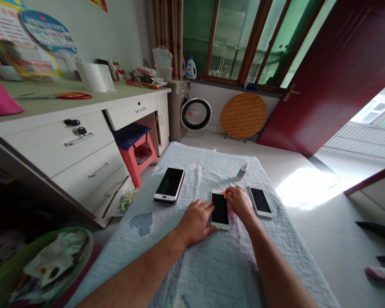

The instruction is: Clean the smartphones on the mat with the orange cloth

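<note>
The right hand's [239, 202] grip is closed on a small, soft-looking orange piece [224, 194], perhaps cloth, though it is too small and too covered by the fingers to be sure. It meets the upper right of a white, rectangular phone with a black screen [220, 209], which lies flat on the surface covered in pale blue quilted cloth [237, 265], between the two hands. The left hand [195, 220] is open, fingers spread against the phone's left side and thumb at its lower left corner.

The step in hand looks like wiping the phone's top edge. Such a stroke calls for a firm left hand and light pressure from the right, since the phone could slide on the cloth.

Toward the surface's left edge lies a larger white-framed phone [170, 184], well apart. By the right edge, just beyond the right hand, is a slim white phone [261, 201], the nearest obstacle to a wide sweep. A small white-capped bottle with a blue label [242, 171] stands upright toward the far right corner.
</note>
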A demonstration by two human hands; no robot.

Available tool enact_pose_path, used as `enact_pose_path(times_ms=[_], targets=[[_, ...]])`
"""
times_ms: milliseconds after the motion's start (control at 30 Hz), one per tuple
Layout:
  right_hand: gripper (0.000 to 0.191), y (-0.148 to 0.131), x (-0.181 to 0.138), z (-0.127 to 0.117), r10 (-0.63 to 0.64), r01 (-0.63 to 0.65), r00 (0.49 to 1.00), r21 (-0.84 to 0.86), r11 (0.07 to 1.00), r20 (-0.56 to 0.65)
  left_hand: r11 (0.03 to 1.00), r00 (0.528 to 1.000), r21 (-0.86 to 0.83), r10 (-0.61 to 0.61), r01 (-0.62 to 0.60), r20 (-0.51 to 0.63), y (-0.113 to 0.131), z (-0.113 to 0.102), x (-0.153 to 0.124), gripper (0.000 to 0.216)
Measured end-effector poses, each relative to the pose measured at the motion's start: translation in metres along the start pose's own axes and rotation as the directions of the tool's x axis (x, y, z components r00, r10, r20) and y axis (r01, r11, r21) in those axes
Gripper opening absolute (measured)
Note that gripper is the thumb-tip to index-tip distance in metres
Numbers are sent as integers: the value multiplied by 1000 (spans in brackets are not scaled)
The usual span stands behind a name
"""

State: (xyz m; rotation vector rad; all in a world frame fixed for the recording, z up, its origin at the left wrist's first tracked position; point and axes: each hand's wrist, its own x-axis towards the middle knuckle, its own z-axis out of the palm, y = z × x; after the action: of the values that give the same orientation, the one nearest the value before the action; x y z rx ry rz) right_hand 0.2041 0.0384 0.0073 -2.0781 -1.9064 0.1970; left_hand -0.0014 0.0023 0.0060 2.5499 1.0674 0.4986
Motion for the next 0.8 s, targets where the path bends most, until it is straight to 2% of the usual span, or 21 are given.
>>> enact_pose_path(times_ms=[200,433,667,800], targets=[[24,-21,2,4,-19,19,1000,-18,1000,-17,1000,1000,-12,12,-12,-8,0,0,0,55],[25,-49,1,6,-106,105,994,25,994,27,999,999,-53,-1,-1,-34,-3,4,0,58],[21,-43,-15,-3,-260,247,954,102,964,151,993,990,-103,-68,56,-125,-6,13,0,75],[19,-39,-29,-10,-310,280,928,164,946,205,992,985,-111,-77,60,-152,-8,17,-1,82]])
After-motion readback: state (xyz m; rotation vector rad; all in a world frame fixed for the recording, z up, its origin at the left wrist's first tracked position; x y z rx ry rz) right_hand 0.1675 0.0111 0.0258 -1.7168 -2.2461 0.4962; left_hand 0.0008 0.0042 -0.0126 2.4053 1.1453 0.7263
